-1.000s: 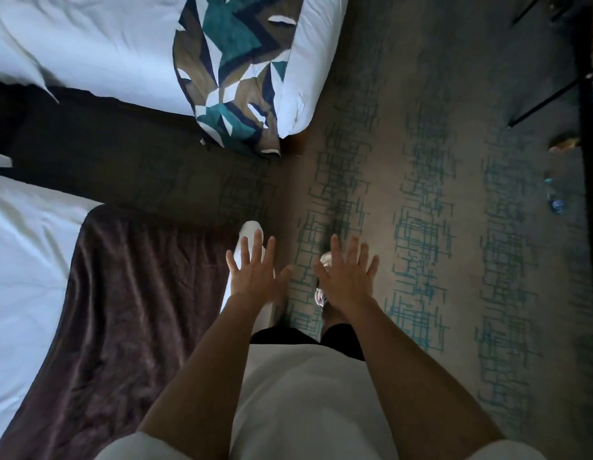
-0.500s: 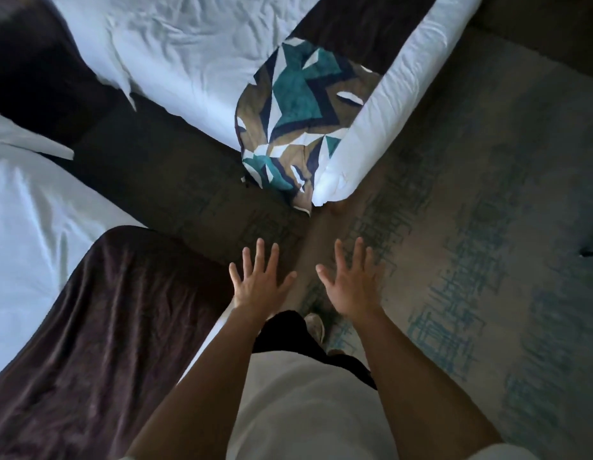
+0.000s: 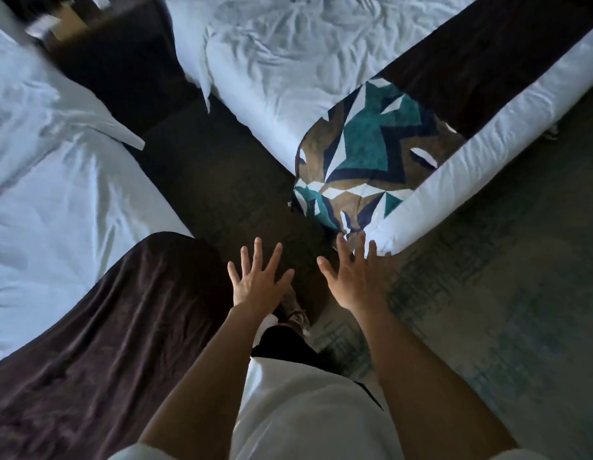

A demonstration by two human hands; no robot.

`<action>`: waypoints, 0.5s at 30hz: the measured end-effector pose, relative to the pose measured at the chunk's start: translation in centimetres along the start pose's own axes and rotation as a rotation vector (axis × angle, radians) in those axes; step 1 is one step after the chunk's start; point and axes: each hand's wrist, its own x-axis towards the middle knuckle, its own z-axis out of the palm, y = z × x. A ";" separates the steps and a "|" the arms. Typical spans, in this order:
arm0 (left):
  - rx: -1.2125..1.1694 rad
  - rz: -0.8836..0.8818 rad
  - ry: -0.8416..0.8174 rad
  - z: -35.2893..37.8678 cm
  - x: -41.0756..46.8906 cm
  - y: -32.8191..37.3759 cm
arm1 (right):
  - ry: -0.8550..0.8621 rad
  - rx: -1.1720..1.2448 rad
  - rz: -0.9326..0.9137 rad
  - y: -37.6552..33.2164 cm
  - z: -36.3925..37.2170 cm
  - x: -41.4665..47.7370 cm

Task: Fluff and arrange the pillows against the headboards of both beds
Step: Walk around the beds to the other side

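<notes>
Two beds with white sheets fill the view. The near bed lies at the left with a dark brown throw across its foot. The far bed runs to the upper right, with a teal, brown and white patterned cloth hanging over its foot corner. My left hand and my right hand are held out over the gap between the beds, fingers spread, holding nothing. My right fingertips overlap the far bed's corner in the view. A white pillow corner sticks out at the left bed's edge; whole pillows and headboards are out of sight.
Dark carpet runs between the beds. A teal-patterned rug covers the floor at the right. A dark nightstand stands between the beds at the top left. My shoe shows below my hands.
The view has swung up and left towards the aisle between the beds. Both beds now show more. My hands stay spread and empty, now close to the far bed's corner.
</notes>
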 end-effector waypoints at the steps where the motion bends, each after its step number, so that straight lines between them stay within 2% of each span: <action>1: -0.015 -0.012 0.007 -0.8 1.0 -0.3 | 0.007 0.004 -0.016 -0.7 -0.6 1.4; 15: -0.133 -0.239 0.084 -11.8 14.6 -7.4 | -0.033 -0.106 -0.256 -15.8 -8.6 18.4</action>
